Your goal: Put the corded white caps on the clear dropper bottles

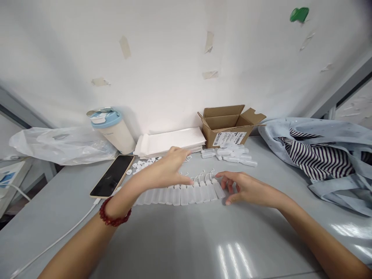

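A row of small translucent squeeze bottles (192, 194) lies side by side on the grey table, several with thin curved tubes (200, 176) at their tops. My left hand (167, 168) hovers over the row with thumb and fingers apart, its thumb tip above the bottle tops; it hides part of the row. At the row's right end, my right hand (247, 189) is half curled, thumb apart from the fingers, beside the last, slightly tilted bottle (218, 188). Whether its fingertips touch that bottle is unclear. Small white caps (142, 164) are scattered behind my left forearm.
Loose bottles (232, 153) lie before an open cardboard box (229, 126). Left of it are stacked white envelopes (171, 140), a tumbler (114, 130), a plastic bag (66, 143) and a phone (112, 176) with a white cable (66, 232). A blue cloth bag (293, 135) lies right.
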### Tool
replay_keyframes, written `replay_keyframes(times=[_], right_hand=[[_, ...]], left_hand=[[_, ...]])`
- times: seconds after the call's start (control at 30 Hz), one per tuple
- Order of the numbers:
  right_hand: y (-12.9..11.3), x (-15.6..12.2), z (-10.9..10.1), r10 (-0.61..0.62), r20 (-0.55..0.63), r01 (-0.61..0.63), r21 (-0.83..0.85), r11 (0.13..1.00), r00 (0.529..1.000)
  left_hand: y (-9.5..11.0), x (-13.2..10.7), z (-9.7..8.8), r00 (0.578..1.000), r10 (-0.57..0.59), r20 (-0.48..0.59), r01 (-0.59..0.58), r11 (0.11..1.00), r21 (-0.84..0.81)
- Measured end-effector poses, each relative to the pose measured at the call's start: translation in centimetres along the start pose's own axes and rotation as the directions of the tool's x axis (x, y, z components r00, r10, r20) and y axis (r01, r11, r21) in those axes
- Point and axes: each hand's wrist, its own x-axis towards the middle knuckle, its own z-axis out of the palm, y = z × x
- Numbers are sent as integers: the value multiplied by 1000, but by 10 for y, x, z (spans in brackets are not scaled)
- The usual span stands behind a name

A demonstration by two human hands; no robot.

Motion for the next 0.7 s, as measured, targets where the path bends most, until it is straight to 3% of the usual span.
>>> replay_keyframes(times=[0.13,0.3,0.7], right_hand=[[0,1,3,-13,-10,13,27,1000,1000],[2,1,6,-16,-13,16,23,1000,1000],[1,0,4,24,7,-24,-20,1000,1000]], left_hand=[[-20,-5,-20,980,-197,36,194,979,63],[-32,-4,-22,972,-233,29,226,962,152],[-42,26,37,997,-38,-62,55,951,306]])
